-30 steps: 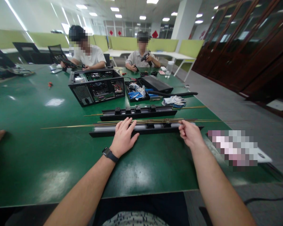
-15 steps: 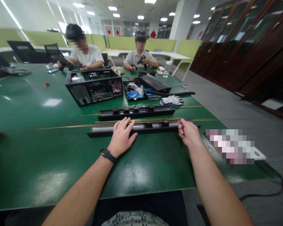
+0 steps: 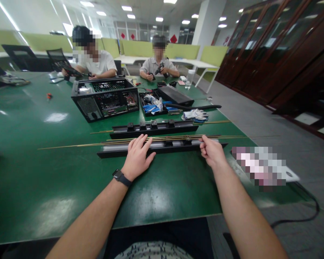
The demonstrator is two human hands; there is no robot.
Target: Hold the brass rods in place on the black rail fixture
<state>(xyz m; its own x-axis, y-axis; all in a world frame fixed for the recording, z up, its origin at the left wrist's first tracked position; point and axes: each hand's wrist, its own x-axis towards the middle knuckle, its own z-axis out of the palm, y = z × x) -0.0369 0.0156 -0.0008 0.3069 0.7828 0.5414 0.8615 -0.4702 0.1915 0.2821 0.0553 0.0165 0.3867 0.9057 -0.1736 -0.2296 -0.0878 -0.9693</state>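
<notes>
Thin brass-coloured rods lie lengthwise along a long black channel with a pale strip inside. My left hand, a dark watch on its wrist, rests palm down over the channel and rods, fingers stretched out. Near the channel's right end, my right hand pinches the rods between thumb and forefinger, its other fingers curled. How many rods it grips I cannot tell. Just beyond stands a second black channel with several dark blocks on it, more thin rods sticking out at both ends.
An opened computer case stands at the back left. Beside it are a black tray of gloves, a flat black box, white gloves and a clear bottle. Two people sit across the green table.
My right hand has shifted slightly left along the rods, still pinching. My left hand stays in place on the channel. The whole view has drifted a little.
</notes>
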